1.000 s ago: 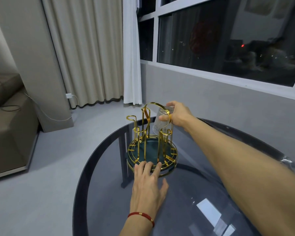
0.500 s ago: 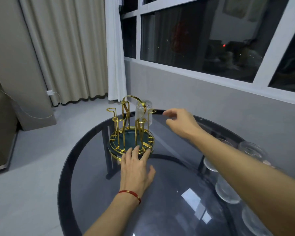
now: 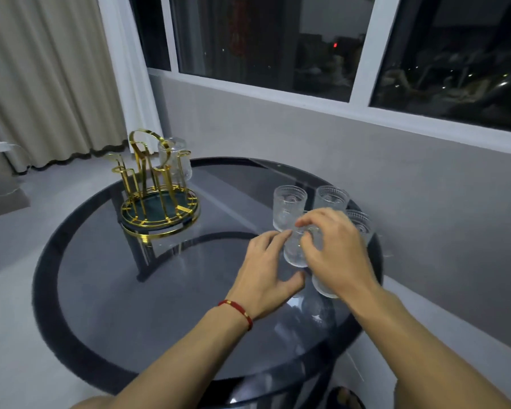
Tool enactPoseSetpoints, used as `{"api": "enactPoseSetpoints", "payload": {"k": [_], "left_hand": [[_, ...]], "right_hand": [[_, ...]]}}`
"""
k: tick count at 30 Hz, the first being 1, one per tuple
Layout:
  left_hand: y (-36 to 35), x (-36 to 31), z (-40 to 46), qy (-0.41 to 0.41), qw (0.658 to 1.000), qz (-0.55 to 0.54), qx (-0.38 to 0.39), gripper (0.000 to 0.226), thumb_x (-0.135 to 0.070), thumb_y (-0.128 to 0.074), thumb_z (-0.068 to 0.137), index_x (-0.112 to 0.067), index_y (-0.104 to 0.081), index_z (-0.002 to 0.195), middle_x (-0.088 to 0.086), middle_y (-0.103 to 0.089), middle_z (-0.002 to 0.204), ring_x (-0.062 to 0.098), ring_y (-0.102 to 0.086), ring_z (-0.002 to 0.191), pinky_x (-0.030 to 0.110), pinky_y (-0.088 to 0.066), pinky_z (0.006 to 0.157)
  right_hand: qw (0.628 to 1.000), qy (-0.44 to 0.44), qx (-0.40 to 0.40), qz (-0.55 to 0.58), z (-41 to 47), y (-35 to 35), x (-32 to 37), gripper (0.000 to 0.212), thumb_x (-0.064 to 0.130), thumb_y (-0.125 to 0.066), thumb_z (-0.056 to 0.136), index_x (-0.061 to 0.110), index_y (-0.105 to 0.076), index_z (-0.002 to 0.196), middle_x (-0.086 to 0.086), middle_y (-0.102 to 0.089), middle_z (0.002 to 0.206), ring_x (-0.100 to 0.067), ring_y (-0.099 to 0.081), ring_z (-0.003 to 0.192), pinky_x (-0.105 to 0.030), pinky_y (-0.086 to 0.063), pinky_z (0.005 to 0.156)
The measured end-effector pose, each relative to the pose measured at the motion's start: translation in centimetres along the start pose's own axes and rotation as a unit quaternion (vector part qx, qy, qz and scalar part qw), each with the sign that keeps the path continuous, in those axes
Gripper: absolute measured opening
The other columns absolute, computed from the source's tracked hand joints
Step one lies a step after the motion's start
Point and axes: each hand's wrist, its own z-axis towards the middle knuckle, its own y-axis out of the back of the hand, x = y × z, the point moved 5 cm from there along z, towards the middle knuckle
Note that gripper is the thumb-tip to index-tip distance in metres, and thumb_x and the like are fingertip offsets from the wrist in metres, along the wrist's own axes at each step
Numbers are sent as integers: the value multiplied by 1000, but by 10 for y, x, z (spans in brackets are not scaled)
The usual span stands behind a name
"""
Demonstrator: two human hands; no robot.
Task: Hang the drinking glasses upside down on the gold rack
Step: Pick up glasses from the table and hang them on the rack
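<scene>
The gold rack (image 3: 160,199) stands at the table's far left, with one clear glass (image 3: 176,159) hanging upside down on a back peg. Several upright textured glasses cluster at the right side; the leftmost back glass (image 3: 288,206) and its neighbour (image 3: 331,197) are plain to see. My right hand (image 3: 334,252) curls from above around a front glass (image 3: 295,250). My left hand (image 3: 264,270), with a red bracelet, has its fingers spread and its fingertips against that same glass's left side. Another glass (image 3: 322,286) sits under my right wrist, mostly hidden.
The round dark glass table (image 3: 148,305) has its right rim close to a grey wall under a window. A curtain and a floor cable lie beyond the rack at the left.
My right hand let go of the hung glass and moved right, down onto the cluster. My left hand left the rack's base and followed. The view swung to the right.
</scene>
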Motion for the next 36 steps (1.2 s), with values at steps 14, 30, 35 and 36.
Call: {"api": "enactPoseSetpoints", "payload": {"k": [14, 30, 35, 36], "left_hand": [[-61, -50, -1, 38, 999, -22, -32, 91, -44, -73, 80, -25, -23, 154, 1, -42, 143, 17, -43, 128, 21, -37, 98], [75, 35, 3, 241, 949, -135, -155, 88, -50, -75, 56, -21, -53, 137, -3, -60, 121, 13, -60, 109, 40, -56, 94], [94, 82, 2, 282, 908, -247, -184, 75, -46, -83, 59, -24, -57, 126, -6, -60, 118, 12, -61, 108, 47, -61, 87], [97, 92, 4, 276, 911, -254, -173, 77, -54, -83, 62, -25, -57, 129, -6, -59, 122, 12, -60, 112, 45, -60, 88]], "right_hand": [[952, -274, 74, 110, -39, 27, -87, 30, 51, -52, 91, 25, -68, 94, 8, -73, 90, -27, -72, 97, -48, -58, 89], [854, -287, 240, 361, -27, -70, -4, 32, 43, -50, 106, 29, -60, 133, 1, -65, 133, -25, -66, 119, -47, -57, 102], [674, -369, 268, 581, 5, -138, 37, 52, 50, -55, 103, 11, -64, 137, -25, -73, 129, -40, -76, 93, -43, -64, 80], [660, -372, 257, 600, 14, -147, 39, 53, 49, -55, 103, 9, -65, 137, -24, -74, 129, -39, -75, 97, -42, -63, 80]]}}
